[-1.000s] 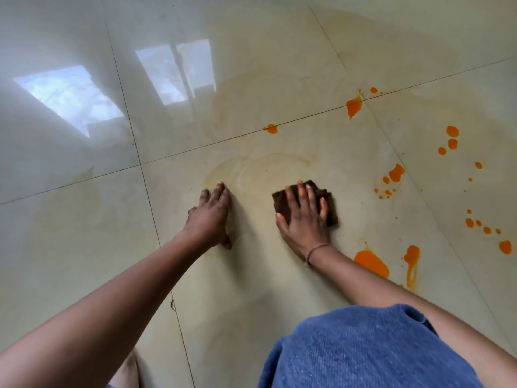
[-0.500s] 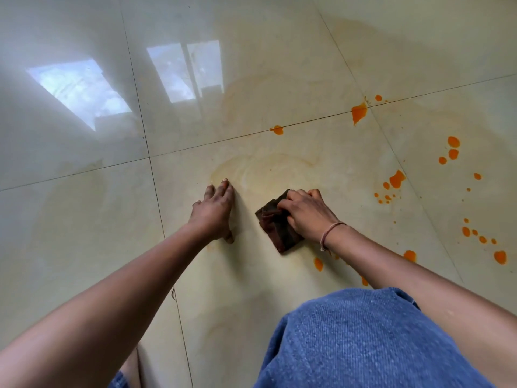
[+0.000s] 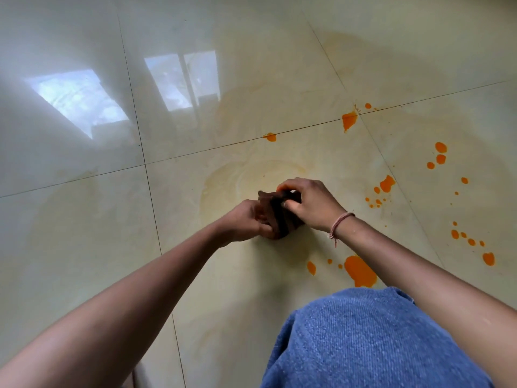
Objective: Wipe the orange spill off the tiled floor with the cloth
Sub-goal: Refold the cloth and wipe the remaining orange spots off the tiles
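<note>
**Now the cloth is being folded, not wiped**

Seemingly, a fresh face is being sought. At frame centre the dark cloth point(image 3: 275, 214) is being held bunched by both hands. It is being pinched at its left edge by the left hand point(image 3: 246, 222) and clasped from above by the right hand point(image 3: 310, 204). Whether the floor point(image 3: 84, 247) is being touched by it cannot be told. The spill point(image 3: 359, 271) is lying unwiped at lower centre-right and along the right side. For the next move, a flat cloth under one palm is being called for, then a firm pull toward the spill's largest patch below the right wrist.
</note>
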